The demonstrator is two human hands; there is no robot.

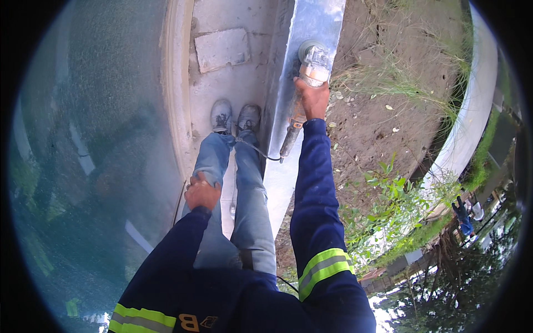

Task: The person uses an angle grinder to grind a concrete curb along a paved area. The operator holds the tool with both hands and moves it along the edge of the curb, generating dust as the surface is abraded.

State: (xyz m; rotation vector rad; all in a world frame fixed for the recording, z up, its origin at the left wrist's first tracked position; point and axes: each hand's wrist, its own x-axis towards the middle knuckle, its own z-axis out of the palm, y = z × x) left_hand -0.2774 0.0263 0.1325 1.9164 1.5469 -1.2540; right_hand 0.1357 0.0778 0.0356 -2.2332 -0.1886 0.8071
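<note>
My right hand (314, 97) is wrapped round the body of an angle grinder (295, 119). The tool's dusty, pale head and round disc (311, 51) rest at the top of a long, smooth grey ledge (283, 150). From the grinder's rear end a black cord (258, 150) loops left past my shins. Lower on the left, my left hand (201, 192) is closed against my jeans leg (214, 158), with the fingers curled at the knee. What lies under its palm is hidden.
My dusty shoes (222, 114) stand in a narrow concrete walkway between the ledge and a large glass pane (105, 127). A loose flat slab (222, 50) lies ahead. On the right are a soil bed (366, 139) with plants, a curved pale kerb (472, 127) and a distant person (463, 216).
</note>
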